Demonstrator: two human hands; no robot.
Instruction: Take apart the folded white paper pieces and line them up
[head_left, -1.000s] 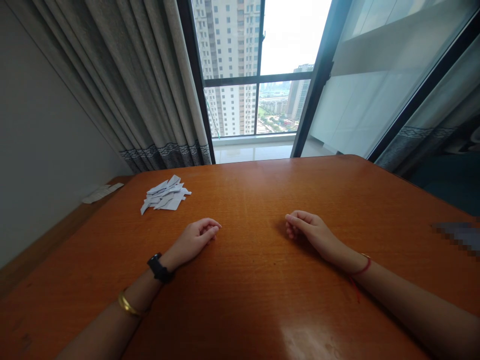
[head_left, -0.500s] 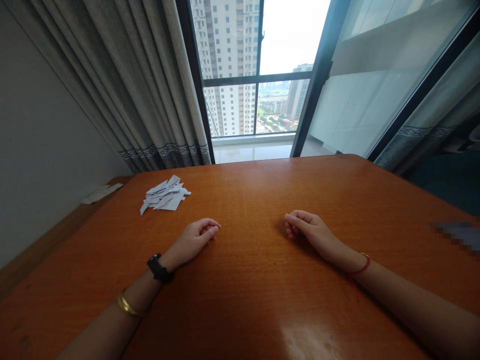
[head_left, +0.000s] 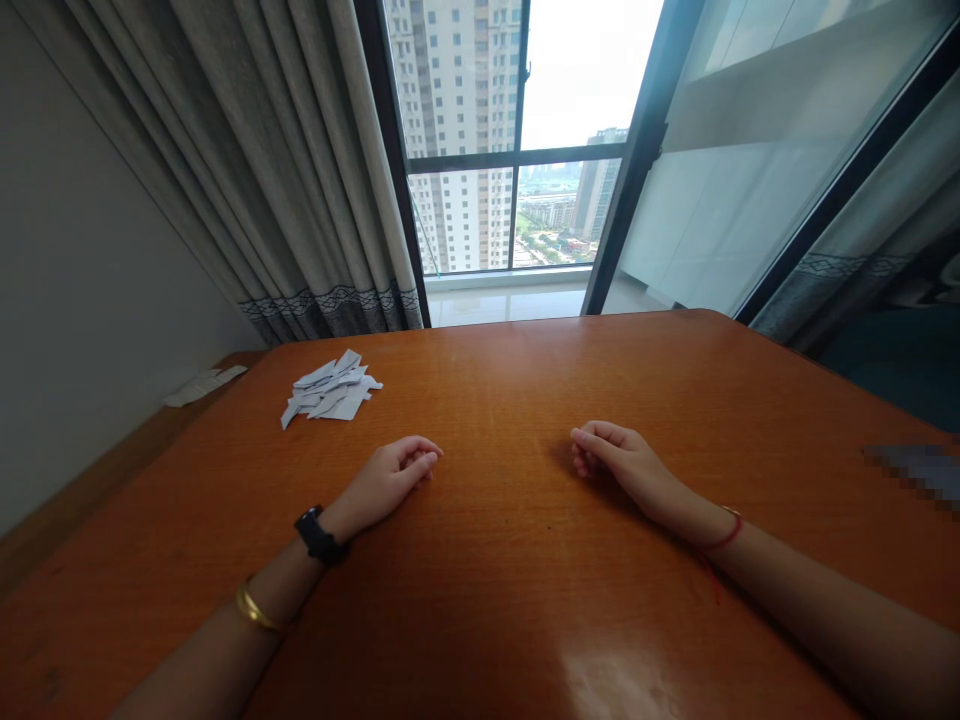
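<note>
My left hand point(head_left: 394, 475) rests on its side on the brown wooden table point(head_left: 495, 580), fingers loosely curled and thumb close to the index finger. I see nothing held in it. Beyond it, slightly to the left, lies a heap of torn white paper pieces point(head_left: 330, 388), apart from the fingers. On the right half of the table, my right hand point(head_left: 611, 455) is curled into a loose fist, with no object showing in it. A wide stretch of tabletop separates the two hands.
A blurred grey patch point(head_left: 919, 470) lies at the table's right edge. Off the left edge, some pale paper or cloth point(head_left: 204, 386) sits on a lower wooden surface. Behind the table are a grey curtain point(head_left: 315, 200) and a sliding glass door frame point(head_left: 634, 180).
</note>
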